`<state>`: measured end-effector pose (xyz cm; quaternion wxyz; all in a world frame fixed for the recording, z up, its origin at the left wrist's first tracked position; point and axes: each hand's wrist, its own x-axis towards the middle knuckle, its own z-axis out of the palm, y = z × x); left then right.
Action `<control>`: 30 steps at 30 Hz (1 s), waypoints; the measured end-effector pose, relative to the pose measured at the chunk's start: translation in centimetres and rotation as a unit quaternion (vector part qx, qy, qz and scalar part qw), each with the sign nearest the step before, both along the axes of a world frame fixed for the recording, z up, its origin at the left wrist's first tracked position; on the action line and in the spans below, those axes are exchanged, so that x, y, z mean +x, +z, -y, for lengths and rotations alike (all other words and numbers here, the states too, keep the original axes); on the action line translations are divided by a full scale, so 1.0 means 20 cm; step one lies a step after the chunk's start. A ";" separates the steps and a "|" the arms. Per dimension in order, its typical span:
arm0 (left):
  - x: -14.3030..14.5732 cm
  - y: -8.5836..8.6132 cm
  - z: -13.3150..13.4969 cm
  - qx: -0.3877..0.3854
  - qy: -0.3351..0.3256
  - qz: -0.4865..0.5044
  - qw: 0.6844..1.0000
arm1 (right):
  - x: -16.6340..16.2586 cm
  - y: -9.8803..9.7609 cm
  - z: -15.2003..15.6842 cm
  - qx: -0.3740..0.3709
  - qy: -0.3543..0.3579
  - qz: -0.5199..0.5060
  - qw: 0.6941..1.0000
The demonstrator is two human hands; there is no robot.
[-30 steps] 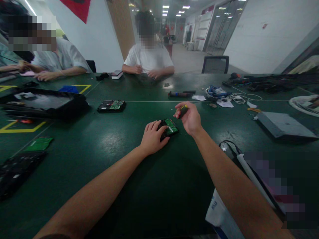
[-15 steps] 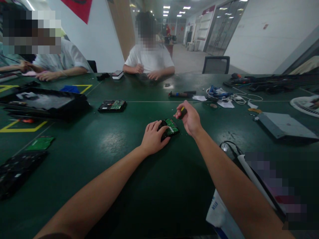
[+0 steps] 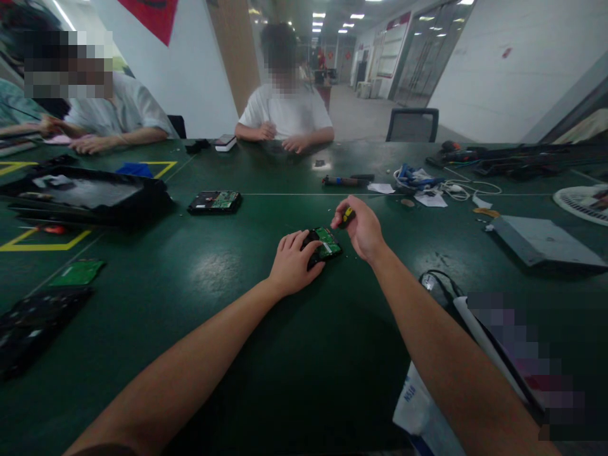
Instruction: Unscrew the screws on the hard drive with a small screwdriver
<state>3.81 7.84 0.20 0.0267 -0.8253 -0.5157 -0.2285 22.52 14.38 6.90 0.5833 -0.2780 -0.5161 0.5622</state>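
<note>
Fingers of the left hand are curving over a hard drive, holding it against the green table. One finger is reaching across the drive's top, the thumb is lying along its near edge, and the palm is covering its left part. The drive's green board is showing just to the right of these fingertips.

Fingers of the right hand are closing around a yellow-and-black handle, just above and beyond the board's right end. Any shaft below the handle is staying too fine to make out, so whether it is touching the board cannot be told.

Tiny loose bits are lying just below the right fingertips. Farther beyond them, a dark tool is resting beside a heap of cables. Well to their right, a grey metal box is sitting flat.

Beyond and left of the left fingers, a second drive is lying board up; well to their left, a loose circuit board is lying beside a black casing. Straight beyond the left fingers, a person in a white shirt is sitting across the table.
</note>
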 end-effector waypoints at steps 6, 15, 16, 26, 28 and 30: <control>0.00 -0.01 0.00 0.000 0.000 0.005 1.000 | 0.01 0.00 0.00 -0.004 0.009 -0.025 1.000; 0.00 0.00 0.00 -0.003 0.000 0.007 1.000 | 0.01 -0.01 0.00 -0.039 -0.008 -0.002 0.999; 0.00 0.00 0.00 -0.002 0.001 0.006 1.000 | 0.01 -0.01 0.00 -0.047 0.000 -0.008 0.999; 0.00 0.01 0.01 -0.010 0.000 0.011 1.000 | 0.03 0.02 0.00 -0.016 0.000 0.012 1.000; 0.00 0.00 0.01 -0.010 0.002 0.011 1.000 | 0.03 0.02 0.00 -0.020 -0.006 0.005 1.000; 0.00 0.00 0.00 -0.011 0.003 0.010 1.000 | 0.02 0.01 0.00 -0.034 0.000 -0.003 0.999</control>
